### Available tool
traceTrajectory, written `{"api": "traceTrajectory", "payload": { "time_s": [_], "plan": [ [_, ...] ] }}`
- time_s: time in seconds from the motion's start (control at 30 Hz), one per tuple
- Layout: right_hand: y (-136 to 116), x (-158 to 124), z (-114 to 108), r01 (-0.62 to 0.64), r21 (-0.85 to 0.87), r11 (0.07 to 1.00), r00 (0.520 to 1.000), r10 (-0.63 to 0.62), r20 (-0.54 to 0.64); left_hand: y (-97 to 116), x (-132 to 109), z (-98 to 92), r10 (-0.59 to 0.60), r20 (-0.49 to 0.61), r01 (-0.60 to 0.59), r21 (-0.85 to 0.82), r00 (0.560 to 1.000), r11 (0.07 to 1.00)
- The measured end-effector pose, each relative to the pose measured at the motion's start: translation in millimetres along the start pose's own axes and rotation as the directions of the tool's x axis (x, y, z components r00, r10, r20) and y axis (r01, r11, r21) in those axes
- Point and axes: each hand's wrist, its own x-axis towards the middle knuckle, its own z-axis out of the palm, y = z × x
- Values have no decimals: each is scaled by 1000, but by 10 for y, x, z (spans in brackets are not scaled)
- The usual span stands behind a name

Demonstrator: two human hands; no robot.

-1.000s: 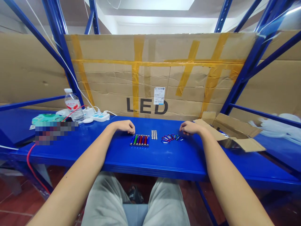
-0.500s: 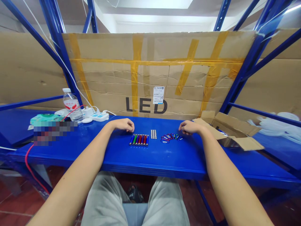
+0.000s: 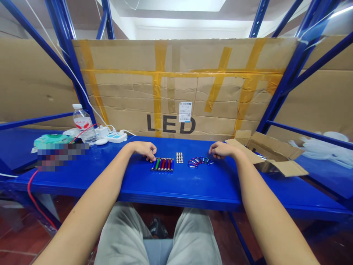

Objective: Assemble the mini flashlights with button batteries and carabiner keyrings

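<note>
A row of several slim mini flashlights [image 3: 162, 165], in blue, green and red with silver ends, lies on the blue table [image 3: 176, 187]. At the upper end of the leftmost blue one is my left hand [image 3: 146, 150], its fingers stretched down and apart; a firm grip does not show. Small silver button cells [image 3: 179, 157] form a neat grid right of the flashlights. Several coloured carabiners [image 3: 197, 161] are fanned out farther right. Beside them, my right hand [image 3: 220, 149] rests with loosely bent fingers, holding nothing visible.
An open cardboard box [image 3: 275, 152] stands at the right. On the left are a water bottle [image 3: 84, 127], a white power strip [image 3: 117, 137] and a green pack [image 3: 51, 140]. A large cardboard sheet [image 3: 132, 95] closes off the back, between blue posts.
My left hand has lowered toward the leftmost flashlight and its fingers have straightened. My right hand stays by the carabiners. The laid-out rows look unchanged.
</note>
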Motion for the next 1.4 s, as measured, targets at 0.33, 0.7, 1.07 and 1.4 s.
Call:
{"api": "traceTrajectory", "payload": {
  "time_s": [0.33, 0.7, 1.07, 1.4],
  "plan": [
    [7, 17, 9, -15, 7, 1000, 1000, 15, 20, 8, 3, 16, -16, -11, 16, -20, 1000, 1000],
    [50, 58, 4, 13, 4, 1000, 1000, -13, 17, -126, 5, -43, 34, -70, -36, -39, 997, 999],
    [341, 325, 89, -132, -74, 988, 970, 113, -217, -438, 411, 61, -70, -655, 290, 234, 753, 928],
    [341, 389, 127, -72, -142, 987, 969, 35, -245, -437, 435, 70, -92, -657, 326, 244, 748, 913]
  ]
}}
